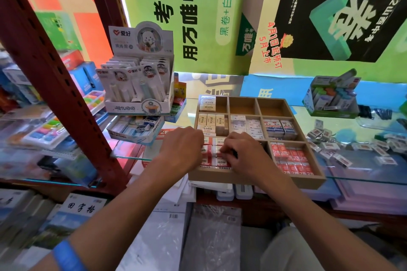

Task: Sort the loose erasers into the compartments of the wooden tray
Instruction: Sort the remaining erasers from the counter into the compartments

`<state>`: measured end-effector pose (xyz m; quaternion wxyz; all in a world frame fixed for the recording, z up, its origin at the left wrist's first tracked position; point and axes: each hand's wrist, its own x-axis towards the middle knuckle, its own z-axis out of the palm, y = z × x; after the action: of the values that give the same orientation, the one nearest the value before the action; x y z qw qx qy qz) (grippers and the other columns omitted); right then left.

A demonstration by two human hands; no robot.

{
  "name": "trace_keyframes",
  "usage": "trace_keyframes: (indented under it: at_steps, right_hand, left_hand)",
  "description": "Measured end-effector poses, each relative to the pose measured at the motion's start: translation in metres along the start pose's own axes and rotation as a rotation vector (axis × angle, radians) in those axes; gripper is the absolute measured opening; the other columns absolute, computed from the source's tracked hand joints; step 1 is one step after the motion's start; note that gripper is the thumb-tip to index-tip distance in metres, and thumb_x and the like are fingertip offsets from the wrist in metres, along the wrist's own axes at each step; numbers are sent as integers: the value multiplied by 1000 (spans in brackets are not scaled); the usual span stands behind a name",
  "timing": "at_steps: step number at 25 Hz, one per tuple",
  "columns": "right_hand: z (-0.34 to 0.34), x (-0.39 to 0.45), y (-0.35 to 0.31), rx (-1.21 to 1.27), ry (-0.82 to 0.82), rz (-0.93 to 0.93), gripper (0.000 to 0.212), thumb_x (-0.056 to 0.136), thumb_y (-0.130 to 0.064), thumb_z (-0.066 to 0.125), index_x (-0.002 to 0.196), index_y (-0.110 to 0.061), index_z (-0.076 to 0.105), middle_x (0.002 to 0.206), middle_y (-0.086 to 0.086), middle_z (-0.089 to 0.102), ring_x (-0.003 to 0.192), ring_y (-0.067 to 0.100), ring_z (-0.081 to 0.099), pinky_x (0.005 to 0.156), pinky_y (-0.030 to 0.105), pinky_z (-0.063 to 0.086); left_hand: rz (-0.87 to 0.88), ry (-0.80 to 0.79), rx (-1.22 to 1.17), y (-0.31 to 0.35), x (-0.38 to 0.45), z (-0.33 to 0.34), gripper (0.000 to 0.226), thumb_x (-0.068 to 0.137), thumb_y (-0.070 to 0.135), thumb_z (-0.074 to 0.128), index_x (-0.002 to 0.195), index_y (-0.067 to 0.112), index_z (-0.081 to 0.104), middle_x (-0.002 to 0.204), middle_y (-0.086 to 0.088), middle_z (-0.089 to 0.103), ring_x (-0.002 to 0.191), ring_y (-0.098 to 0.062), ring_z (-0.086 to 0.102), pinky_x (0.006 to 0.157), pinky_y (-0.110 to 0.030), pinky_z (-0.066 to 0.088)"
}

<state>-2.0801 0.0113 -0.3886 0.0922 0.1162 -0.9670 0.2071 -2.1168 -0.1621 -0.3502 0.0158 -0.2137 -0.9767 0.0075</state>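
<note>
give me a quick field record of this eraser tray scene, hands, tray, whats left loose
tray: wooden tray on the glass counter, three by three compartments
empty compartments: far middle and far right
near left compartment: red and white 2B erasers, both hands in it
left hand: fingers curled over the erasers, grip hidden
right hand: fingertips curled down onto the erasers, pinch unclear
near right compartment: red 2B erasers, rows packed
loose erasers: scattered on the glass right of the tray

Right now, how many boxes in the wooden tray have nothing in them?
2: the far middle compartment and the far right compartment of the wooden tray. The near middle one is hidden behind the right hand, so it might be empty too.
</note>
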Motion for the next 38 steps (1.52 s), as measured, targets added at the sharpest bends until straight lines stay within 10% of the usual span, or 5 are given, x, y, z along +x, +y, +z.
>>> trace_keyframes:
  at_steps: [15,27,38]
  right_hand:
    - [-1,-9,-8,-148,9,-116,15,93,-24,61,103,-14,67,115,-1,64,97,18,52,80,30,42]
    - [-14,0,9,247,-106,18,18,94,-24,65,104,-31,52,109,-12,48,96,1,49,77,12,40]
    - [0,3,6,166,24,3,9,86,-24,75,93,-23,68,102,-12,61,99,9,46,81,25,38]
  left_hand:
    - [215,11,-78,-11,1,5,39,93,34,60,131,42,59,128,1,66,105,-21,65,81,-37,56]
    - [42,33,-318,-9,-7,11,39,90,34,67,128,42,61,127,3,66,107,-17,61,78,-30,52]
    - [-33,69,-306,-7,-5,15,32,89,29,68,120,36,69,126,5,66,105,-14,62,76,-27,48]
